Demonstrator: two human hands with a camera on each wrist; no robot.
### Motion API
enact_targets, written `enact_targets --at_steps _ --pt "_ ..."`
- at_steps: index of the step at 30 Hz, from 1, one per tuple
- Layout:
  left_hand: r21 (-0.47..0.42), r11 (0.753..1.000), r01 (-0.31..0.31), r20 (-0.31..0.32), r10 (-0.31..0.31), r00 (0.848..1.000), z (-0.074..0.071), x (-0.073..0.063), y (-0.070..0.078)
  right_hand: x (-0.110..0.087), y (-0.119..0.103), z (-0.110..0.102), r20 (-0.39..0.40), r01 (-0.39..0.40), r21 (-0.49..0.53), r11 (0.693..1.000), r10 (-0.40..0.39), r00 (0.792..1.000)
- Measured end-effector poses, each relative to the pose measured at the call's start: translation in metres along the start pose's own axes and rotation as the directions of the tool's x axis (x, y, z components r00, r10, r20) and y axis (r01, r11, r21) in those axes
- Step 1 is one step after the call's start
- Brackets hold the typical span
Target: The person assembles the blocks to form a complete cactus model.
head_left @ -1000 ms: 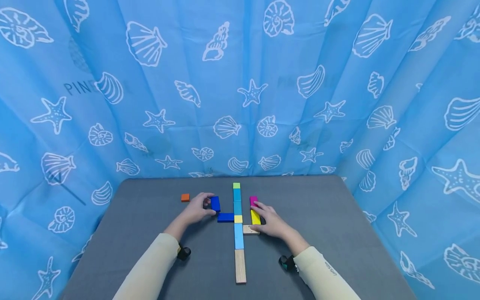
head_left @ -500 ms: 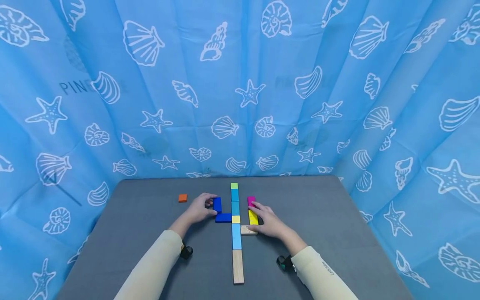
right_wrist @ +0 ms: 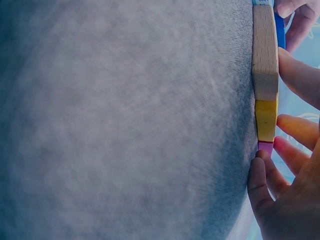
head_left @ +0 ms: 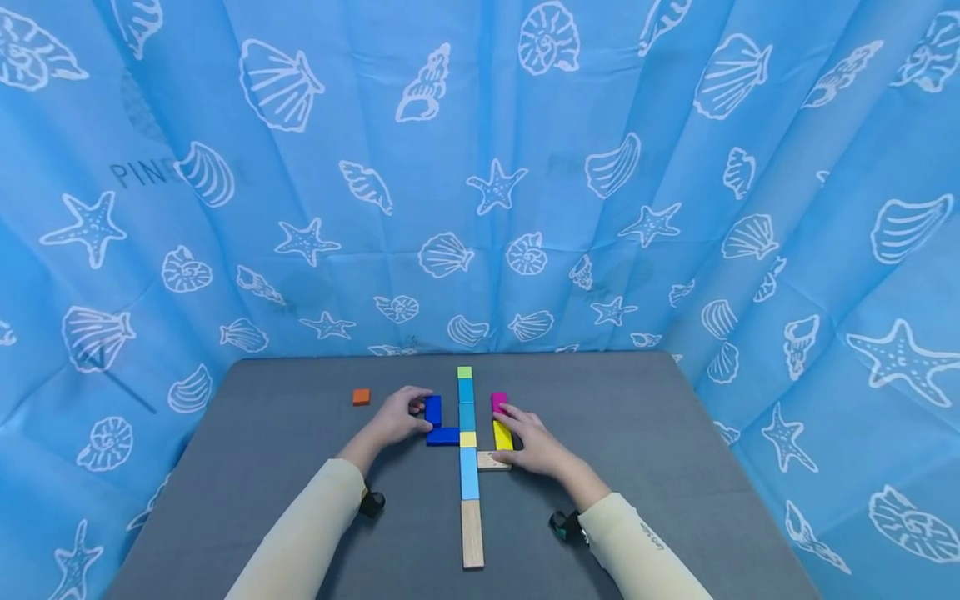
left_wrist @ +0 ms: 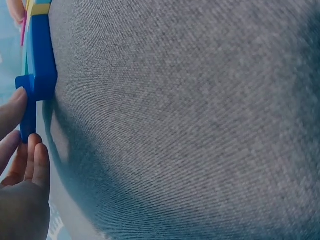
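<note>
In the head view, my left hand [head_left: 396, 417] pinches a dark blue block [head_left: 432, 411] between thumb and fingers. That block stands at a right angle to a second dark blue block [head_left: 443, 437], which runs sideways to the central column. The left wrist view shows my thumb [left_wrist: 19, 97] on the pinched block's near end and fingers around its far end. My right hand [head_left: 537, 443] touches the row of a yellow block [head_left: 502, 436] and a magenta block [head_left: 498, 401] with spread, relaxed fingers. Its thumb rests at a short wooden block [head_left: 491, 461]; magenta is partly covered.
The column runs away from me: a long wooden block [head_left: 472, 533], a light blue block [head_left: 468, 473], a small pale yellow block [head_left: 468, 439], teal blocks [head_left: 467, 417] and a green cube [head_left: 465, 372]. An orange block [head_left: 362, 397] lies apart on the grey table [head_left: 300, 500].
My left hand has brought the dark blue block slightly right and straightened it against the sideways blue block. The right hand stays at the yellow and magenta blocks. The head view has shifted slightly.
</note>
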State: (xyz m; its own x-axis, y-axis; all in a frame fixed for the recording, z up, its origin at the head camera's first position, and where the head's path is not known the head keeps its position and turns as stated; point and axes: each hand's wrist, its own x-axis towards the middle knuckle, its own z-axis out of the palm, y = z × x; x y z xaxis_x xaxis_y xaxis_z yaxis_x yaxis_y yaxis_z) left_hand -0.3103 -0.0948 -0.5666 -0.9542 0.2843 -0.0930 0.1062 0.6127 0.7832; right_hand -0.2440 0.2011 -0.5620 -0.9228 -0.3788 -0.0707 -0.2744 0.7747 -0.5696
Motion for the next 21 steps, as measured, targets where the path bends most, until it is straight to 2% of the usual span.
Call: enact_targets --at_steps 11,21 --pt "-0.007 0.999 0.031 0.01 -0.031 0.999 -0.0011 -0.0033 -0.002 -0.0006 -0.0027 -0.0003 -0.001 -0.017 0.007 1.0 0.017 1.0" --pt "-0.056 0.998 0.014 -0.007 -0.014 1.0 -0.0001 -0.0091 -0.0074 -0.0015 0.0003 0.0019 0.002 -0.02 0.007 1.0 0.02 1.0"
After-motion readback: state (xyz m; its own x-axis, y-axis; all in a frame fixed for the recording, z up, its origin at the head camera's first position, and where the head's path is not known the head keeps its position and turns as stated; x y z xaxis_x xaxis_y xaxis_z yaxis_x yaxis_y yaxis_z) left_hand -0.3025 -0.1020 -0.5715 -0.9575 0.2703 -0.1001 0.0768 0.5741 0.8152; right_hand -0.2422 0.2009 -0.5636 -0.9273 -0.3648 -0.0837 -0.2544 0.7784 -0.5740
